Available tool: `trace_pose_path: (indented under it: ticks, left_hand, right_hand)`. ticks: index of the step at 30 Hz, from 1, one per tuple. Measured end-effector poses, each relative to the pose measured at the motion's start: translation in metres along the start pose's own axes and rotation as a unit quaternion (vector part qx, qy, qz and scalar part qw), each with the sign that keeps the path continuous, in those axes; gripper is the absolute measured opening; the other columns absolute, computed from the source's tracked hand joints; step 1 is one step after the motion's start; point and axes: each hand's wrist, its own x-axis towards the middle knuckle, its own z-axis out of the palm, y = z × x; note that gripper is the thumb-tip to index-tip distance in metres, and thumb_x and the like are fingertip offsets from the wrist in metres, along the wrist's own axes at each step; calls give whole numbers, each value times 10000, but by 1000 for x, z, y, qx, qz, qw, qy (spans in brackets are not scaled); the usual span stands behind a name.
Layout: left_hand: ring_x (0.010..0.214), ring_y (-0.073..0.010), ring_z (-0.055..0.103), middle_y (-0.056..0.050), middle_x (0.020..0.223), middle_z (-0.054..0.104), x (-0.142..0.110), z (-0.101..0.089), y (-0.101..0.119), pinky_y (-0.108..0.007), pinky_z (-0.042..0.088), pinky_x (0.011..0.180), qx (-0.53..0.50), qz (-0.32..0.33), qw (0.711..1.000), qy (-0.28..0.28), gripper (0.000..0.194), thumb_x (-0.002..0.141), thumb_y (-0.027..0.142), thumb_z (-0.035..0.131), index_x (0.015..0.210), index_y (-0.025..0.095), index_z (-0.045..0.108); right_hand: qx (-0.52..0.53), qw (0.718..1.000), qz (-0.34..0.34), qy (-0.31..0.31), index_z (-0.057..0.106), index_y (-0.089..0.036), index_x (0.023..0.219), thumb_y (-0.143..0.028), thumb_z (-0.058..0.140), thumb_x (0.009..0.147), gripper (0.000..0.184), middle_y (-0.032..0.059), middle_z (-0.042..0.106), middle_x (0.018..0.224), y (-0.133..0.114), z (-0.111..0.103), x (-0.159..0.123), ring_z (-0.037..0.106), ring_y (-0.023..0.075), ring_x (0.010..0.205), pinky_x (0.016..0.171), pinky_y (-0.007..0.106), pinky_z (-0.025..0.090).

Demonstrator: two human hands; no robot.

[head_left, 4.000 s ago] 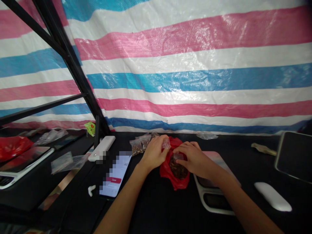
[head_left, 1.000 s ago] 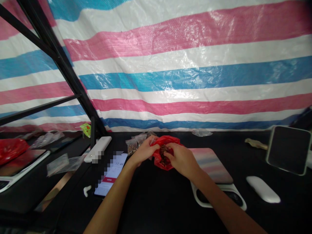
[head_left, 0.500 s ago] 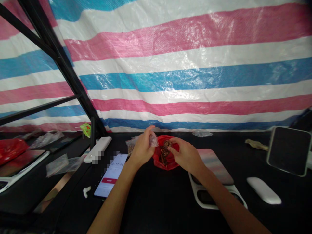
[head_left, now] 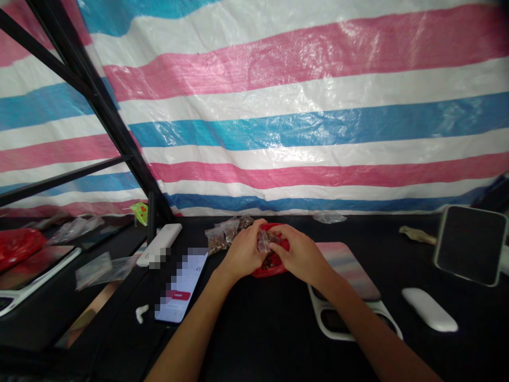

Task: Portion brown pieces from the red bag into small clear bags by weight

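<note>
My left hand (head_left: 246, 252) is closed around a small clear plastic bag (head_left: 263, 241), held over the left side of an open red plastic bag (head_left: 269, 274). Opposite it, my right hand (head_left: 300, 250) has its fingers pinched at the clear bag's mouth, with a bit of brown dried pieces (head_left: 274, 237) showing by the fingertips. More brown pieces lie inside the red bag, partly hidden by both hands. Left of my left hand, several filled clear bags (head_left: 217, 240) rest together on the black table.
A kitchen scale (head_left: 350, 273) sits under my right forearm. To the left are a phone (head_left: 178, 289), a white earbud (head_left: 141, 313) and a long white box (head_left: 165, 241). Rightward lie a white mouse-like object (head_left: 429, 309) and a dark-faced panel (head_left: 471, 245). A flat clear bag (head_left: 329, 217) lies behind.
My right hand has brought brown pieces from the red bag up to the clear bag. My left hand has lowered and turned toward it, uncovering the filled bags behind.
</note>
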Motion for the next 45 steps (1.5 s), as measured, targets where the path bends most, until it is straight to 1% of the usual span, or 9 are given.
trace_pose_path:
  ticks: [6,11,18,26,31,34,38,42,45]
  left_hand:
    - [1085,-286,683,-102,1183,698,-1,1,3,-411,515,949,-37,-4,999,-8,494,853,278,691,1300,213,489]
    - [1028,-257,692,-76,1138,706,0,4,-3,-393,515,926,-106,-45,993,-5,565,841,384,762,1307,224,485]
    - [1064,-227,685,-76,1196,699,1,5,1,-359,500,968,-205,-36,978,-1,608,822,325,795,1329,222,475]
    - [1025,-261,654,-81,1092,718,4,6,-2,-392,495,948,-81,-34,996,8,314,847,370,763,1088,190,669]
    - [961,-218,666,-61,1089,730,3,5,7,-334,508,903,-146,-13,989,0,342,861,369,757,1137,189,667]
    - [945,-206,664,-52,1094,722,2,3,11,-318,506,881,-158,-21,987,2,386,849,382,769,1152,183,638]
    - [941,-212,663,-51,1058,720,3,2,6,-324,509,875,-147,-37,988,-3,340,869,406,743,1111,184,655]
    - [956,-225,664,-63,1035,717,4,-2,-3,-341,514,893,-104,-51,993,31,318,909,432,690,1111,191,647]
    - [1020,-259,671,-113,1096,705,5,-11,-7,-385,502,932,-26,-80,994,68,322,991,469,541,1126,183,603]
  right_hand:
    - [57,998,-27,-5,686,-245,1147,-169,656,905,254,55,672,1148,8,5,2,665,223,1057,1014,401,497]
    - [103,992,-74,-2,671,-257,1205,-69,600,878,383,58,635,1235,13,5,4,633,212,1152,1072,400,472]
    - [109,990,-88,5,683,-269,1241,-81,563,899,408,63,610,1228,10,1,3,632,208,1136,1049,385,488]
    - [123,983,-138,11,683,-275,1262,-117,490,968,386,76,652,1285,-3,-2,2,618,216,1210,1078,384,475]
    - [84,994,-73,26,624,-263,1328,-244,646,937,392,68,697,1250,-2,-2,0,653,233,1140,1049,396,492]
    - [86,989,-115,25,655,-269,1249,-197,549,981,297,63,692,1224,-4,-4,0,636,222,1160,1053,380,480]
    - [111,981,-156,42,656,-261,1180,-98,450,967,339,74,669,1248,-7,-4,1,625,212,1186,1056,362,481]
    - [65,988,-94,107,602,-252,1253,-57,434,921,420,83,630,1293,1,-2,2,610,217,1226,1079,366,468]
    - [-2,996,-67,60,588,-230,1289,-21,421,887,483,88,611,1326,11,2,1,625,213,1198,1053,354,476]
